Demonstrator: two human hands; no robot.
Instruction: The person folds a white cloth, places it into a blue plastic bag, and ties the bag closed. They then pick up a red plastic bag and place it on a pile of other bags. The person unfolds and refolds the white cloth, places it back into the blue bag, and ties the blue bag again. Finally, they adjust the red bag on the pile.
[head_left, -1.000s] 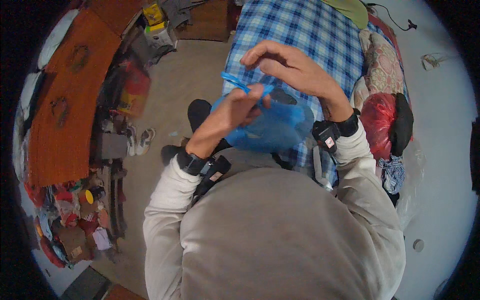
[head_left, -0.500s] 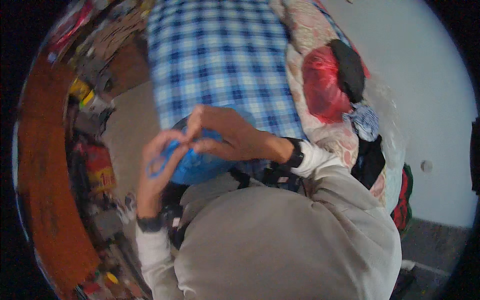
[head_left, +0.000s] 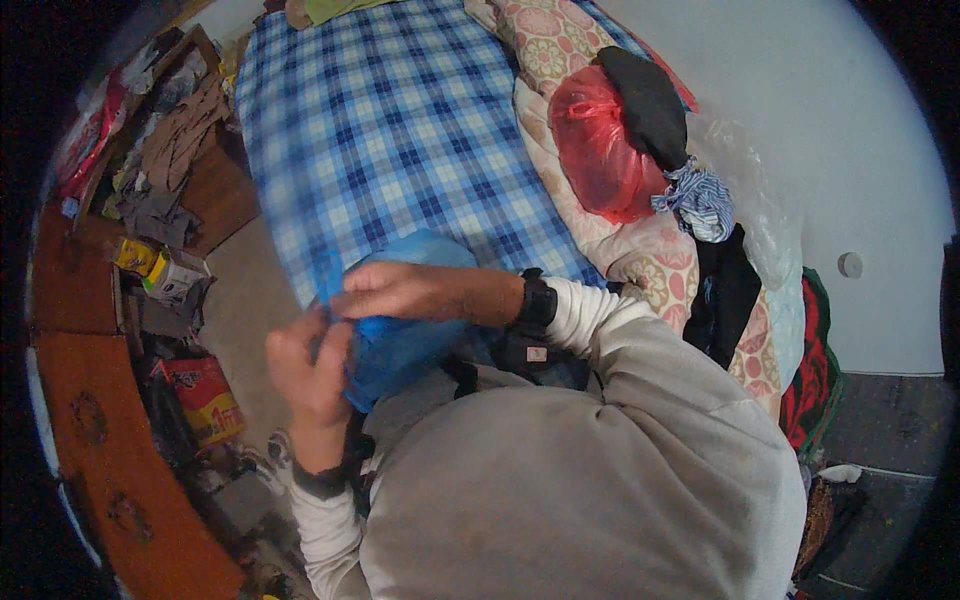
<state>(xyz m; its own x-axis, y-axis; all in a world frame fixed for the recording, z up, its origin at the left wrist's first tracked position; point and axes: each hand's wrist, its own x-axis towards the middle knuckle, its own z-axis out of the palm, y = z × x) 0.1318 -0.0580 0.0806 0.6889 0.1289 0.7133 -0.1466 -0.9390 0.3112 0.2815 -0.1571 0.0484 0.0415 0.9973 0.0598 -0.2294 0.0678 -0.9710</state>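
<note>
A full blue plastic bag lies against my front, at the near edge of the blue-and-white checked bedding. Its twisted top end sticks up past my fingertips. My right hand reaches in from the right and pinches this end between thumb and fingers. From below left, my left hand meets it, closed on the bag's neck, its fingertips touching or nearly touching those of the right. The exact grip of the left fingers is partly blurred. Both wrists wear dark bands.
Checked bedding stretches ahead. To its right lie a patterned quilt, a red plastic bag, dark clothing and a striped cloth. On the left stand wooden furniture, a red-and-yellow box and clutter.
My right hand has come down and left from above the bag, and the loop of blue plastic over my left hand is now a short upright end. The view has shifted.
</note>
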